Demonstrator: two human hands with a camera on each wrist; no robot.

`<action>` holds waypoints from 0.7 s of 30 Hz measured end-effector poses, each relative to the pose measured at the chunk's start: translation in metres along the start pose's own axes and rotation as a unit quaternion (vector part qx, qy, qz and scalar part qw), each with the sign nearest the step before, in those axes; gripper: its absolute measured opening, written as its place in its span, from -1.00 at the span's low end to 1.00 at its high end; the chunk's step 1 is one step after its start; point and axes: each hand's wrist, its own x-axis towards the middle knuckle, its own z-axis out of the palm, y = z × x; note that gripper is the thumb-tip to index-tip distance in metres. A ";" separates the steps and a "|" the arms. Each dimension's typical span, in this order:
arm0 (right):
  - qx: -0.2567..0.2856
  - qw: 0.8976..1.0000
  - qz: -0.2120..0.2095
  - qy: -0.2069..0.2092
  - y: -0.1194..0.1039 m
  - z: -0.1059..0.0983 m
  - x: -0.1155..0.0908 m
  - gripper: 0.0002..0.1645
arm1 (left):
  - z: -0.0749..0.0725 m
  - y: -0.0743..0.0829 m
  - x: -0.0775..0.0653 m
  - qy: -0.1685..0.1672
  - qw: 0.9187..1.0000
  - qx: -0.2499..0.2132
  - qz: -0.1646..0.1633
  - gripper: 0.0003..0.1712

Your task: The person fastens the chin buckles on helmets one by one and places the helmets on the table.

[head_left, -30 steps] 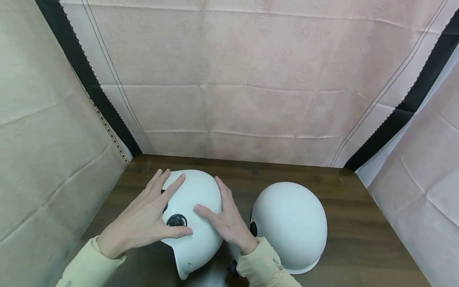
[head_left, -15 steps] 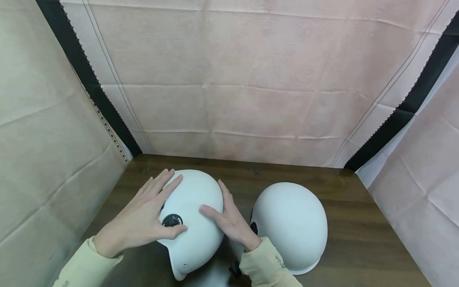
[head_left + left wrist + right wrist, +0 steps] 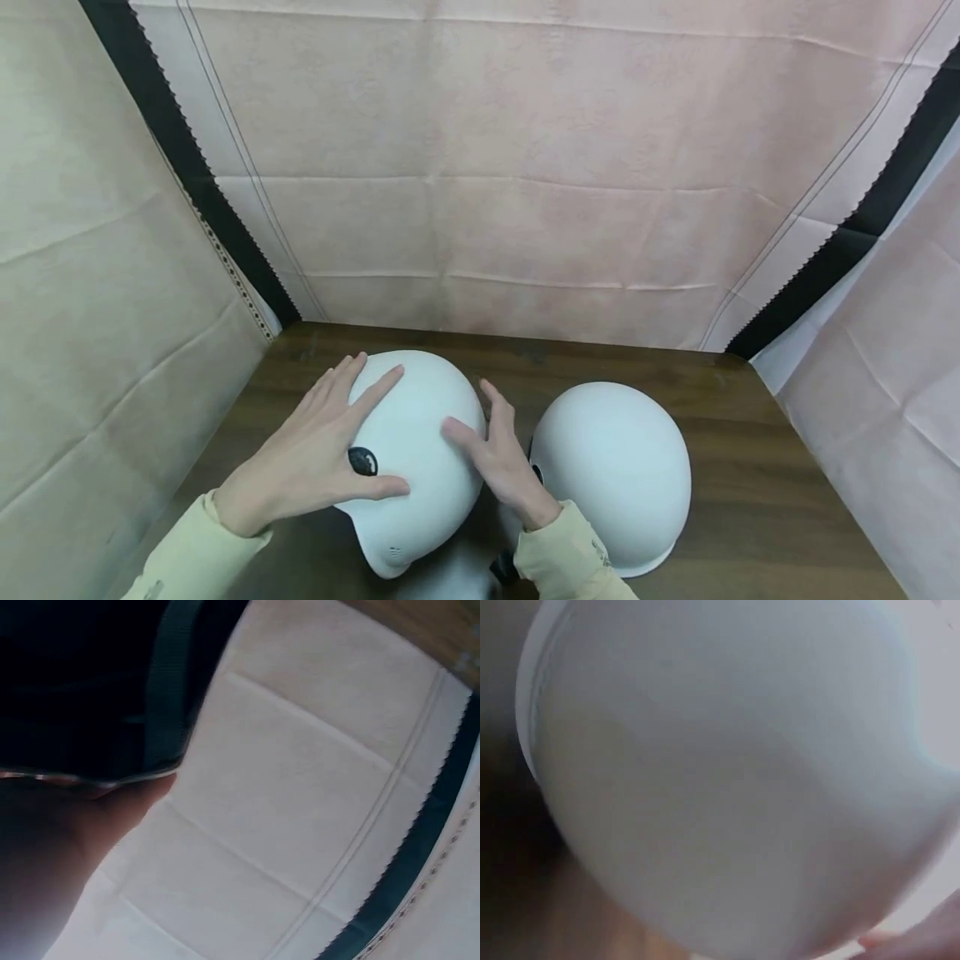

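A white helmet [image 3: 427, 433] with a short brim and a black round ear vent [image 3: 363, 461] stands tilted at the left of the table. My left hand [image 3: 315, 450] holds it by its left side, fingers spread along the edge and thumb across the shell. In the left wrist view, the helmet's dark interior [image 3: 82, 682] and a strap [image 3: 171, 682] show above that hand. My right hand [image 3: 506, 467] is at the helmet's right side, thumb over the shell and index finger raised by its edge. White shell fills most of the right wrist view.
A second white helmet [image 3: 611, 475] rests on the brown wooden table [image 3: 750, 483] just right of my right forearm. Beneath that sleeve lies a small black piece [image 3: 504, 568], partly hidden. Pale fabric walls [image 3: 562, 183] with black edging enclose the table.
The left helmet has turned and shifted slightly right, with both hands moving along. My right index finger now stands a little off the shell. The second helmet stays in place.
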 end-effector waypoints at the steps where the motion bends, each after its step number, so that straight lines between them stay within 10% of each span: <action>1: 0.015 1.000 0.004 -0.009 0.002 -0.001 0.000 0.07 | 0.000 -0.001 -0.001 0.002 1.000 -0.005 0.001 0.31; 21: 0.028 1.000 -0.003 -0.013 0.006 0.014 -0.002 -0.08 | 0.000 0.005 0.002 0.002 1.000 0.002 -0.022 0.48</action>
